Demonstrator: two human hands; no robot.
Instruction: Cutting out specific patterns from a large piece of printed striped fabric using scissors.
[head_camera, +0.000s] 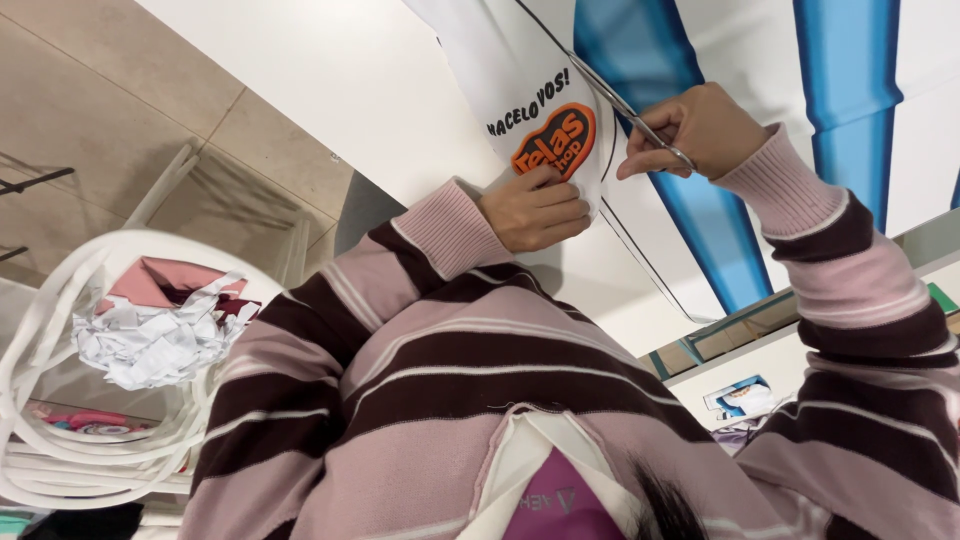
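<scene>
My left hand (535, 207) presses down a white printed sheet (500, 70) beside its orange heart-shaped print (556, 140), fingers curled on the sheet's edge. My right hand (690, 128) grips silver scissors (628, 112), whose blades lie along the sheet just right of the orange print. The sheet carries broad blue stripes (700, 215) and a thin black outline. It lies on a white table (350, 80). Both arms wear a pink and dark brown striped sweater (470, 370).
At the left stands a white round bin (60, 300) holding crumpled white scraps (150, 340) and pink material. Beige floor tiles (110, 90) and a white frame (170, 175) lie beyond. A small blue and white packet (745, 395) sits at the lower right.
</scene>
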